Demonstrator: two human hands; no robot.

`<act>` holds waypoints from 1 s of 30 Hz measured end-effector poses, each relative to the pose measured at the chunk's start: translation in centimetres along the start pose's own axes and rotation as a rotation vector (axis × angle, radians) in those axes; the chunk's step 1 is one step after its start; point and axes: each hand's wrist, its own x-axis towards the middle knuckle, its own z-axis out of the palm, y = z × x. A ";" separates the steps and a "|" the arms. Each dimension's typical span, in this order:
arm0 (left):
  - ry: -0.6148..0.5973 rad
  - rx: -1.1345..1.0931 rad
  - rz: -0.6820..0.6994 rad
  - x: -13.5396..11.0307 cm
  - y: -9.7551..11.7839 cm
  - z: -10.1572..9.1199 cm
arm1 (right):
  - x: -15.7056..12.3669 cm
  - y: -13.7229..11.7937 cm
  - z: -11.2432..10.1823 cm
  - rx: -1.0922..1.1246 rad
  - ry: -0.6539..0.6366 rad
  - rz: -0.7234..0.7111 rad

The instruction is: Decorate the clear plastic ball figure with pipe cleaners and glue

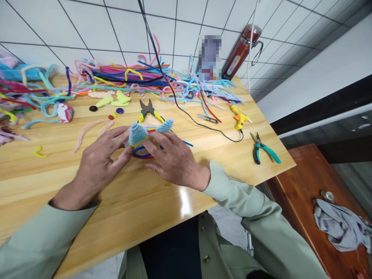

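Note:
A pipe-cleaner craft piece with two pointed light blue ears (138,133) is between my hands, just above the table. Red, yellow and blue strands curve below the ears, partly hidden by my fingers. My left hand (101,161) is closed, its thumb and fingers pinching the piece by the left ear. From the other side, my right hand (174,161) grips the piece between the two ears, its fingers curled over the strands. Yellow-green handled pliers (148,110) lie right behind the piece. A curved pink pipe cleaner (83,133) rests beyond my left hand.
A heap of colourful pipe cleaners (122,75) runs along the wall. On the right are thread snips (207,118), a yellow glue gun (240,118) with its black cord crossing the table, and teal pliers (263,149). A red flask (241,54) stands at the back.

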 end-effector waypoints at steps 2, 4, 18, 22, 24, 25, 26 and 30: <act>0.004 -0.001 0.003 0.0 -0.1 0.1 | -0.1 0.0 0.1 0.000 -0.003 -0.002; 0.011 -0.009 0.015 0.1 0.0 0.1 | -0.2 0.0 0.1 -0.003 -0.006 0.002; -0.001 -0.052 -0.025 -0.2 -0.1 0.4 | -0.3 -0.2 0.1 0.064 -0.044 0.062; 0.018 -0.029 -0.034 -0.6 -0.1 0.3 | -0.2 -0.5 0.6 0.031 0.014 0.012; 0.012 -0.017 -0.036 -0.9 0.0 0.3 | -0.2 -0.6 0.9 0.005 0.027 -0.001; 0.007 -0.011 -0.038 -1.0 0.0 0.2 | -0.3 -0.7 1.1 -0.007 0.026 0.001; 0.001 -0.004 -0.042 -1.1 0.0 0.2 | -0.3 -0.7 1.3 -0.020 0.026 0.005; -0.022 0.026 -0.101 -1.4 0.2 0.0 | -0.7 -0.7 1.9 -0.076 0.128 -0.030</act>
